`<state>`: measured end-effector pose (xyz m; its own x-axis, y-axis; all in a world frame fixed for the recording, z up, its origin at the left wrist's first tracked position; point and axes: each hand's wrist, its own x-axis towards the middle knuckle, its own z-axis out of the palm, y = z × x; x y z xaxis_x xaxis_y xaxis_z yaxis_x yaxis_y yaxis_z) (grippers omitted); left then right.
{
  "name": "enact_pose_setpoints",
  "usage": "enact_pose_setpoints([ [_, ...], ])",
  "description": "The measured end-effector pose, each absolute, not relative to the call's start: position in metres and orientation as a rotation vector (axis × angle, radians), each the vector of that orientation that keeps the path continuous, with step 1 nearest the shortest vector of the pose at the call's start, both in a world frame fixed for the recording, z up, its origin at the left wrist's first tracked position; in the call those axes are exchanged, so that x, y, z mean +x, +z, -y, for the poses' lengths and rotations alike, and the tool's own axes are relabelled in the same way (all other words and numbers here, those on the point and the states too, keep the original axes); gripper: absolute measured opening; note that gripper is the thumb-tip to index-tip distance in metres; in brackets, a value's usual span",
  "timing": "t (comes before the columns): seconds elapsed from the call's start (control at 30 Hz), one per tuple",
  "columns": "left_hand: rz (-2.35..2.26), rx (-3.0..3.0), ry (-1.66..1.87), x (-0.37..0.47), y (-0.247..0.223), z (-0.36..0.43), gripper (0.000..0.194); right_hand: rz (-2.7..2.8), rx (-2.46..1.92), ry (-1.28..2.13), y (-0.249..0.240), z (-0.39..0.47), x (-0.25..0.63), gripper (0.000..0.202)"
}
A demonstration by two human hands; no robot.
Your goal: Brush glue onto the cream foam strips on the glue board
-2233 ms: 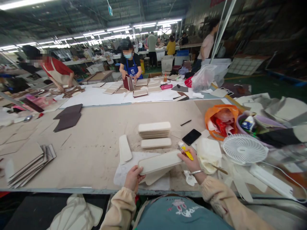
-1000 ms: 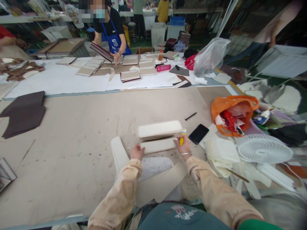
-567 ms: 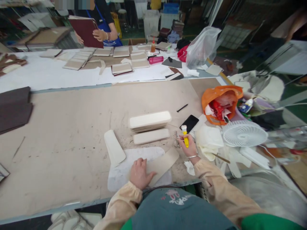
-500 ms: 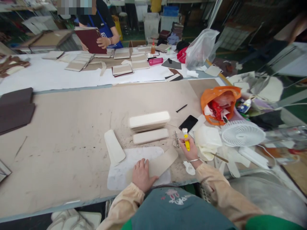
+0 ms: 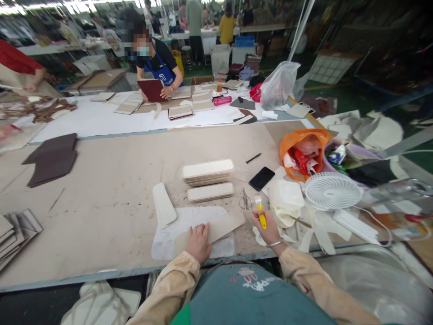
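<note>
Your left hand (image 5: 199, 243) lies flat on a strip (image 5: 226, 225), seemingly unfinished; your right hand (image 5: 268, 229) grips the brush (image 5: 262, 219); 2 stacks (image 5: 208, 173) at 12 o'clock look done

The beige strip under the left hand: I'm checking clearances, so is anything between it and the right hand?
Nothing visible stands between the strip and the right hand, which holds the brush; the scissors lie off that line, farther forward.
</note>
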<state>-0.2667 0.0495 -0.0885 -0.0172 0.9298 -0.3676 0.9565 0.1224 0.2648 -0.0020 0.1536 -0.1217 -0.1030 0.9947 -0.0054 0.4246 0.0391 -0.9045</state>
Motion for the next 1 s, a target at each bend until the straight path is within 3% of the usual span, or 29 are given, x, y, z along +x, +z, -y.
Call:
enact_pose_setpoints([
  [0.27,-2.042,1.770,-0.095,-0.295,-0.086,-0.024,0.071,1.801,-1.377,1.070,-0.123,-0.146,-0.011,0.024],
  [0.4,-2.191,1.578,0.245,-0.310,-0.098,-0.002,0.075,1.911,-1.302,1.165,-0.132,-0.140,-0.024,0.021],
  [0.57,-2.260,0.726,0.801,-0.318,-0.124,0.020,0.069,1.998,-1.259,1.198,-0.141,-0.126,-0.045,0.021],
  [0.8,-2.177,0.455,0.911,-0.321,-0.135,0.028,0.057,2.105,-1.270,1.161,-0.144,-0.117,-0.068,0.023],
  [0.87,-2.161,0.495,0.905,-0.322,-0.135,0.032,0.063,2.127,-1.257,1.165,-0.144,-0.118,-0.071,0.023],
  [1.0,-2.162,0.939,0.798,-0.325,-0.133,0.046,0.093,2.161,-1.228,1.124,-0.146,-0.121,-0.072,0.024],
])
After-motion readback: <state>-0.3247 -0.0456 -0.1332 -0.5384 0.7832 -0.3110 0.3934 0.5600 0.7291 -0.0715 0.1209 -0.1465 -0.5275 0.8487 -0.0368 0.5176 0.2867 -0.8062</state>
